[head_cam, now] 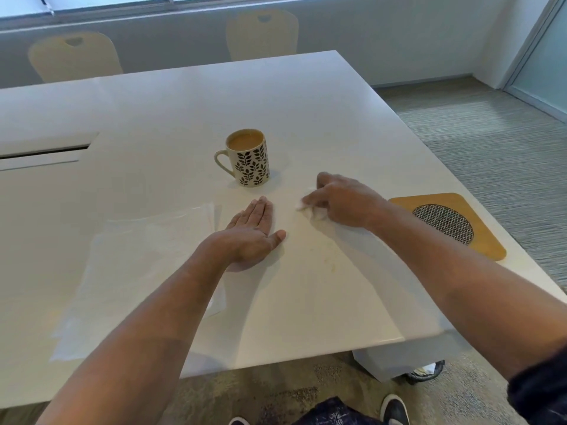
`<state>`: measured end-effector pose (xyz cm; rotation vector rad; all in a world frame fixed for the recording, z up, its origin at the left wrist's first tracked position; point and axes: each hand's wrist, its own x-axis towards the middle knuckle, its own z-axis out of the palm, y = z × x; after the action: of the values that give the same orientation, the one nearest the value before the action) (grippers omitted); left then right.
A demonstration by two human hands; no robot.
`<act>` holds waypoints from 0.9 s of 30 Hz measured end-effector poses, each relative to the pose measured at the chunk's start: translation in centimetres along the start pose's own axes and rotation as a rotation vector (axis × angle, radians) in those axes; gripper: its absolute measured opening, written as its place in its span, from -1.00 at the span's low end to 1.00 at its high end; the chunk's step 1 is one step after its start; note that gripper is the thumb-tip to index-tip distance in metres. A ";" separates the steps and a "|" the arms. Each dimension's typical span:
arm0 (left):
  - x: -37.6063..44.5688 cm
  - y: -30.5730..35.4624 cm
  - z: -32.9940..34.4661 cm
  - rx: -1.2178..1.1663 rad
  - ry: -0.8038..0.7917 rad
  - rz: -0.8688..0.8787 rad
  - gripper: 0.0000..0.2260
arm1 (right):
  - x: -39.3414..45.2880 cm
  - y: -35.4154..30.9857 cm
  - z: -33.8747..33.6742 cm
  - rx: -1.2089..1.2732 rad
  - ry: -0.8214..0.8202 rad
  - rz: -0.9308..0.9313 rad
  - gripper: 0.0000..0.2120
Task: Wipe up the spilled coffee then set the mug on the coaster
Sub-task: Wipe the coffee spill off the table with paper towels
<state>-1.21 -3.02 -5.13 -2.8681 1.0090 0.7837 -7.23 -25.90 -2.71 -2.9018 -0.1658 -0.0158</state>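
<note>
We're mid-wipe here, right hand clenching a crumpled white tissue on the white counter, left hand flat, so next the leaf-patterned ceramic mug needs lifting onto the wooden coaster.

The crumpled white tissue is mostly hidden under the right hand. The left forearm covers part of the clear plastic sheet near the white surface's front edge. Faint stains are barely discernible.
</note>
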 end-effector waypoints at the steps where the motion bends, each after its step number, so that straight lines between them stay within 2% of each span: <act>1: 0.0 -0.1 -0.1 -0.009 -0.005 0.003 -0.33 | -0.6 -0.7 0.1 -0.004 -0.027 -0.053 -0.62; 6: -0.3 -0.3 -0.5 -0.059 -0.027 0.019 -0.35 | -5.3 -3.2 -0.1 0.011 -0.158 -0.290 -0.69; 9: -0.4 -0.2 -0.6 -0.064 -0.032 0.017 -0.35 | -7.8 -3.2 -0.8 -0.011 -0.249 -0.368 -0.66; 12: -0.4 -0.1 -0.5 -0.058 -0.031 0.011 -0.35 | -8.9 -2.2 -1.4 -0.022 -0.281 -0.407 -0.73; 19: -0.4 0.0 -0.4 -0.036 -0.027 0.009 -0.34 | -6.6 2.7 -2.1 0.027 -0.110 -0.108 -0.80; 27: -0.4 0.1 -0.6 -0.039 -0.035 0.006 -0.35 | 0.2 3.3 -0.4 -0.063 0.124 0.168 -0.77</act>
<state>-1.26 -2.94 -4.40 -2.8741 1.0108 0.8602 -6.66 -29.14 -3.04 -2.9554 0.1015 -0.1743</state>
